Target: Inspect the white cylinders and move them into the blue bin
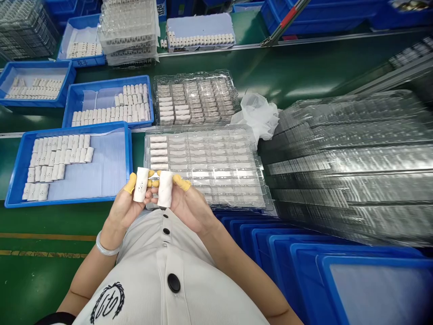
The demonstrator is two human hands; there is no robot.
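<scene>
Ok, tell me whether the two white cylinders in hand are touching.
Apart. The head view shows yellow-covered fingers in the gap between the left cylinder and the right cylinder.

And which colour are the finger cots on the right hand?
The finger cots on the right hand are yellow, best seen in the head view.

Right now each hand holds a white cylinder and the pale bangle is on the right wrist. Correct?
Wrong wrist: the head view shows the pale bangle on the left wrist. The rest stands: left hand holds one white cylinder, right hand a second cylinder.
</scene>
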